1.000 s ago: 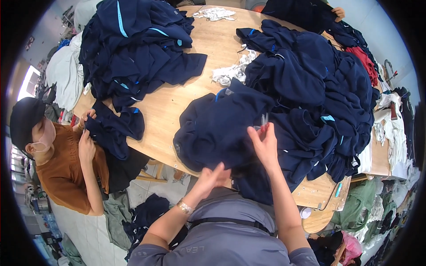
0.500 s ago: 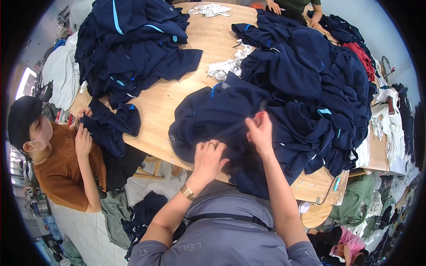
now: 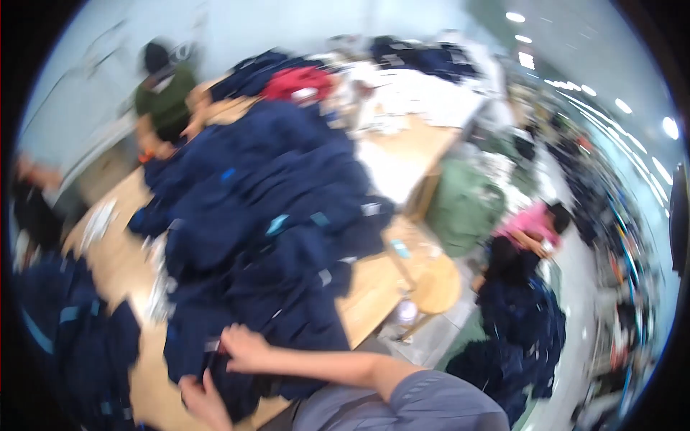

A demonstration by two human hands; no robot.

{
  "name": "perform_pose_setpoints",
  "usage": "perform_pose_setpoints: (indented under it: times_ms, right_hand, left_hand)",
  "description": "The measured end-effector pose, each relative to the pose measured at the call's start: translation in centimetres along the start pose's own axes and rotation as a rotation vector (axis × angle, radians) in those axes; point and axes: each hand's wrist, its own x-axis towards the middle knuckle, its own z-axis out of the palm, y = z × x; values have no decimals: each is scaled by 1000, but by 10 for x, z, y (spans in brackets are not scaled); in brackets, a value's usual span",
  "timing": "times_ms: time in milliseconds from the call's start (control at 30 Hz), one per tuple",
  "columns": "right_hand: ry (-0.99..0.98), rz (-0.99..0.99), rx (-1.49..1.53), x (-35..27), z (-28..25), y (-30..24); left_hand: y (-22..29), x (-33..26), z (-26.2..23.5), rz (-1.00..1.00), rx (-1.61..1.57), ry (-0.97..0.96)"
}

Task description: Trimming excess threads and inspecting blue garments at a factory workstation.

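The picture is motion-blurred. My right hand (image 3: 243, 348) reaches across from the lower right and pinches the near edge of a navy garment (image 3: 287, 327) on the wooden table (image 3: 374, 291). My left hand (image 3: 204, 402) is at the bottom edge, just below the right, gripping the same dark cloth. This garment is the near end of a long pile of navy garments (image 3: 266, 194) that runs away across the table.
A red garment (image 3: 298, 82) tops the far end of the pile, near a person in a green top (image 3: 169, 97). Another navy heap (image 3: 65, 345) lies at the left. To the right are a round stool (image 3: 435, 284), a green bag (image 3: 467, 205), a person in pink (image 3: 532, 230) and navy garments on the floor (image 3: 517, 323).
The view has swung sharply to the right, so the table now lies at the left and the room's right side shows. Both hands stay on the navy garment, now closer together.
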Motion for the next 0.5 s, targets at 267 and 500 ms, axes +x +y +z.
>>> perform_pose_setpoints:
  times_ms: [267,500]
  right_hand:
    - [45,-53,543,-1,28,47]
    - [115,-148,1165,7,-29,-6]
  left_hand:
    - [-57,27,-4,-159,68,-127]
    - [179,64,-66,-65,-181,-355]
